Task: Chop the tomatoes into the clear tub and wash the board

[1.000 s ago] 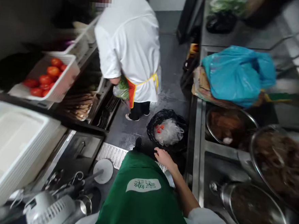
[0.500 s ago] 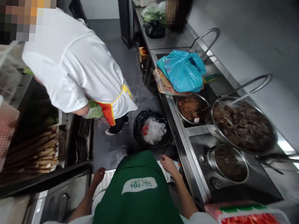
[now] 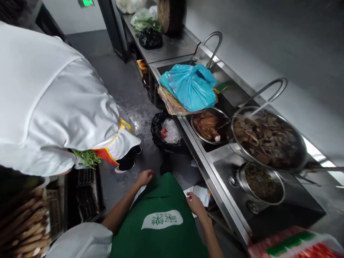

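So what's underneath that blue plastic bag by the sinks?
The blue plastic bag lies on a flat stack of brownish cardboard or paper, which juts out over the sink edge. The bag covers most of the stack, and whatever the bag holds is hidden.

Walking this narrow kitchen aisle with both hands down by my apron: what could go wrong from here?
The co-worker bends across the aisle close to the left hand; a bump seems likely. The bin stands on the floor just ahead, a possible trip. The large pan of food sits tilted over the sink above a smaller pot; a knock to the counter could spill it.
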`<state>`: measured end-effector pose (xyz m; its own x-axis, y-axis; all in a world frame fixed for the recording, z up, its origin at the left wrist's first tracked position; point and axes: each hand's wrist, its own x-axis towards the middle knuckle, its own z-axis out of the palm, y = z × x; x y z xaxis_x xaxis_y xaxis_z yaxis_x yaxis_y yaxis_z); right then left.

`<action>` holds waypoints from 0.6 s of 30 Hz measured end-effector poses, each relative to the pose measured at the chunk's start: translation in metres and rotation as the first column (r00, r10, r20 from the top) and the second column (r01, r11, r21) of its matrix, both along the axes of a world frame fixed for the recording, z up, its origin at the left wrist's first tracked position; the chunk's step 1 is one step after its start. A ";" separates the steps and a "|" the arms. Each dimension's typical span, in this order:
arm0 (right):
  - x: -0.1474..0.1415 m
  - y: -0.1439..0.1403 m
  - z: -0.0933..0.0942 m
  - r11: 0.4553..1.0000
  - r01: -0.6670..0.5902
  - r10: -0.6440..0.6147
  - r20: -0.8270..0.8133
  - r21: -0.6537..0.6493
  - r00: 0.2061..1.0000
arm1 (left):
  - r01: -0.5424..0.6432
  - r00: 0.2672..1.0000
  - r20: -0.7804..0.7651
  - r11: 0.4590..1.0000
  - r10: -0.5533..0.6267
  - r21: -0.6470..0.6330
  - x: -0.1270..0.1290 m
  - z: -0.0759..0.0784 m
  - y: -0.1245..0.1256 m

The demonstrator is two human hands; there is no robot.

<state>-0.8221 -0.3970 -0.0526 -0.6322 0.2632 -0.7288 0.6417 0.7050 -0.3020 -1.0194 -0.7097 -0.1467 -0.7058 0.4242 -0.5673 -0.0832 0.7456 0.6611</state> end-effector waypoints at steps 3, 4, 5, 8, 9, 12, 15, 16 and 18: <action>-0.044 0.013 -0.006 1.000 0.000 -0.001 -0.046 -0.030 0.999 | 0.043 0.999 0.001 0.998 -0.043 0.044 -0.034 -0.003 0.033; -0.065 0.019 -0.009 0.999 -0.002 0.000 -0.072 -0.038 0.997 | 0.049 0.999 -0.003 0.998 -0.049 0.046 -0.047 -0.003 0.041; -0.089 0.025 -0.012 0.999 -0.005 0.001 -0.104 -0.044 0.995 | 0.050 0.999 -0.010 0.998 -0.049 0.041 -0.062 -0.003 0.047; -0.176 0.045 -0.017 0.998 -0.041 0.029 -0.214 -0.052 0.976 | 0.019 0.999 -0.036 1.000 -0.020 -0.010 -0.114 0.001 0.060; -0.207 0.051 -0.015 0.996 -0.064 0.048 -0.254 -0.055 0.966 | 0.001 0.999 -0.043 0.999 -0.003 -0.033 -0.134 0.003 0.063; -0.297 0.065 0.000 0.986 -0.145 0.102 -0.400 -0.079 0.911 | -0.056 0.997 -0.051 0.994 0.052 -0.093 -0.193 0.012 0.073; -0.364 0.074 0.028 0.969 -0.192 0.074 -0.561 -0.153 0.824 | -0.125 0.991 -0.056 0.983 0.118 -0.133 -0.247 0.021 0.088; -0.380 0.075 0.039 0.959 -0.208 0.053 -0.603 -0.190 0.796 | -0.153 0.987 -0.062 0.978 0.145 -0.142 -0.264 0.023 0.094; -0.406 0.078 0.058 0.927 -0.258 0.015 -0.661 -0.272 0.750 | -0.208 0.977 -0.080 0.966 0.197 -0.152 -0.296 0.026 0.107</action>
<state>-1.2281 -0.3186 0.0049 -0.9859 -0.0379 -0.1630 0.1156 0.5501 -0.8271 -1.3150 -0.6030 -0.1202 -0.8047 0.1768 -0.5668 -0.2048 0.8133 0.5446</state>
